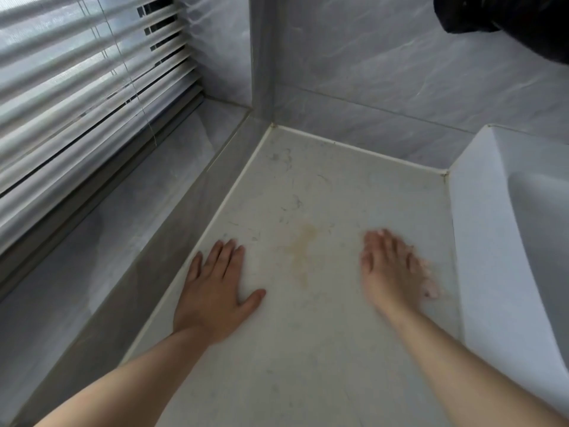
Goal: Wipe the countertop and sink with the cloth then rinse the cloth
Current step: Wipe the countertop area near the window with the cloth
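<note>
The pale stone countertop [308,192] fills the middle of the head view, with a yellowish stain [303,245] and thin dark marks on it. My left hand [215,291] lies flat on the counter near its left edge, fingers straight and together. To the right, my right hand [397,266] is blurred, fingers extended, palm down over the counter close to the sink. The white sink [505,241] rises along the counter's right edge; only its left wall and part of the basin show. No cloth is in view.
A grey ledge [172,217] runs along the counter's left side below a window with slatted blinds [86,87]. Grey marbled tile walls [400,87] close the back corner. A dark object [505,20] hangs at the top right.
</note>
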A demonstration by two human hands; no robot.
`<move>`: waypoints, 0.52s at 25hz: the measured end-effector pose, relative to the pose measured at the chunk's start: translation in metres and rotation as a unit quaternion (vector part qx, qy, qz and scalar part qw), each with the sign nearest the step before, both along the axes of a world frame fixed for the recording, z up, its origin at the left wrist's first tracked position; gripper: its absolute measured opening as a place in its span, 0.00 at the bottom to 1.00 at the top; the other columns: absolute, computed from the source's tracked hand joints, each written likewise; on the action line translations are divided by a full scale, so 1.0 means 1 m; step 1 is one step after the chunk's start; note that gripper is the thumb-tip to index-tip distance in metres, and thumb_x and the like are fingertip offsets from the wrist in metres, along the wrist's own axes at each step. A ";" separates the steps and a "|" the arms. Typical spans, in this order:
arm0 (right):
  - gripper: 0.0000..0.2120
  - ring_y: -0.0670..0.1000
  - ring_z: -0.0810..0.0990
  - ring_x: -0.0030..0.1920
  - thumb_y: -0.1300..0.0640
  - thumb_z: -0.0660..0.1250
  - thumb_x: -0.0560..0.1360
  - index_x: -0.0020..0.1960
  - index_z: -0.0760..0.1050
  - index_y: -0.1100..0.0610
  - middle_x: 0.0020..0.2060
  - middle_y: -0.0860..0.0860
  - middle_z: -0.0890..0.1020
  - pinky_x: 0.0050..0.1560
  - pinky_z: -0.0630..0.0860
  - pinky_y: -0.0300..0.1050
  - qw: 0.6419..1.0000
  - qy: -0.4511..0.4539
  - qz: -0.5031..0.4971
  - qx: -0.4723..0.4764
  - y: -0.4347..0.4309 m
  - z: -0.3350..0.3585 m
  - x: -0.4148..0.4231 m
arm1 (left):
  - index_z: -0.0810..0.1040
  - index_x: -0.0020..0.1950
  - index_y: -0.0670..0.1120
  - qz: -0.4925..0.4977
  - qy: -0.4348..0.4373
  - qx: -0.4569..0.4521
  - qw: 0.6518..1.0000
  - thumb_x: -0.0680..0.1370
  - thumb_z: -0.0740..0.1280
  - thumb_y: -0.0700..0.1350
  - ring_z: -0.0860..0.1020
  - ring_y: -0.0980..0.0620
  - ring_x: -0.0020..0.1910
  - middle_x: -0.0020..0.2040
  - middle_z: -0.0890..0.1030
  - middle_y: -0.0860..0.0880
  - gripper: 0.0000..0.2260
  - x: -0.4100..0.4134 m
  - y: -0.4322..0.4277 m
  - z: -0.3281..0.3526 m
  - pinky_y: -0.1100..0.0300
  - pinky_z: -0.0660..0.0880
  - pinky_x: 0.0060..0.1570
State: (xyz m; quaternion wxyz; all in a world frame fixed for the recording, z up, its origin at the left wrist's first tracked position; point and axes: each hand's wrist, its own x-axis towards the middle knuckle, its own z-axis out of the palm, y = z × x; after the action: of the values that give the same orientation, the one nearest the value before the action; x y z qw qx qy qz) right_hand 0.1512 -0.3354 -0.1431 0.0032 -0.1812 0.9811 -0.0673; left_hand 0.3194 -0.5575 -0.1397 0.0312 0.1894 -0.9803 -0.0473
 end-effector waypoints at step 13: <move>0.27 0.56 0.66 0.71 0.46 0.43 0.77 0.71 0.67 0.50 0.72 0.51 0.68 0.71 0.57 0.51 0.987 0.033 0.155 0.004 -0.028 -0.006 0.003 | 0.63 0.73 0.45 -0.010 0.007 0.007 1.000 0.73 0.45 0.59 0.57 0.50 0.74 0.74 0.62 0.47 0.32 0.001 -0.004 -0.007 0.54 0.43 0.69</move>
State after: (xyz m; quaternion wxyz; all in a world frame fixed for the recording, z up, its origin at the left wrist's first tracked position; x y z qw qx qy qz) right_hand 0.1546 -0.3631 -0.1493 -0.0181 -0.3328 0.9412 -0.0560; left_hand 0.3205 -0.5618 -0.1468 0.0364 0.1796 -0.9814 -0.0562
